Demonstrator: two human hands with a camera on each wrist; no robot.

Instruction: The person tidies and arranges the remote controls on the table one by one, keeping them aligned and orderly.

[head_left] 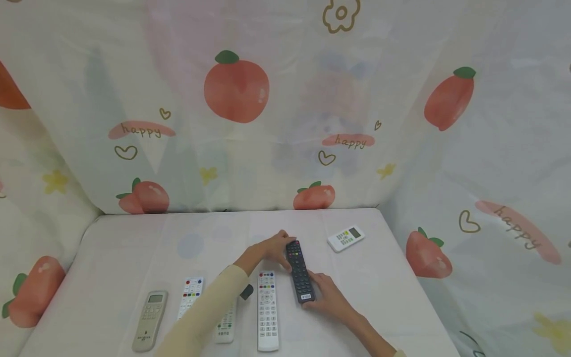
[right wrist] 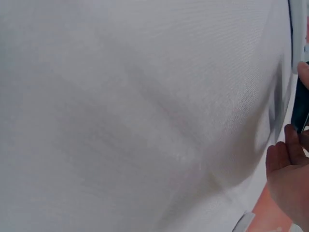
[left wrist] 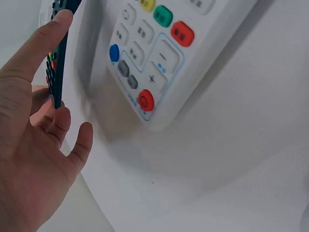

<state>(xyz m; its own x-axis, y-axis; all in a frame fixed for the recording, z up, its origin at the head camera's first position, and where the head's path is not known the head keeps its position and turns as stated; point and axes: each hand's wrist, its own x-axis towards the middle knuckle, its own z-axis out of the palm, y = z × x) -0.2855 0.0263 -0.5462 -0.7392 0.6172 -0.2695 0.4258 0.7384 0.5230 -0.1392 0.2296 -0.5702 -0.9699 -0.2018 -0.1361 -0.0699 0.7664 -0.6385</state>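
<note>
A black remote control with small coloured buttons is held in both hands above the white table. My left hand grips its far end, thumb on one side and fingers on the other. At the near end, by a white label, my right hand pinches it between thumb and fingers. The left wrist view shows the black remote edge-on between thumb and fingers, raised off the surface. Only part of the right hand and a dark strip of the remote appear in the right wrist view.
A long white remote lies left of the black one. Two more white remotes and a small dark object are partly behind the left arm. A beige remote lies far left, a small white remote back right. Printed cloth walls surround the table.
</note>
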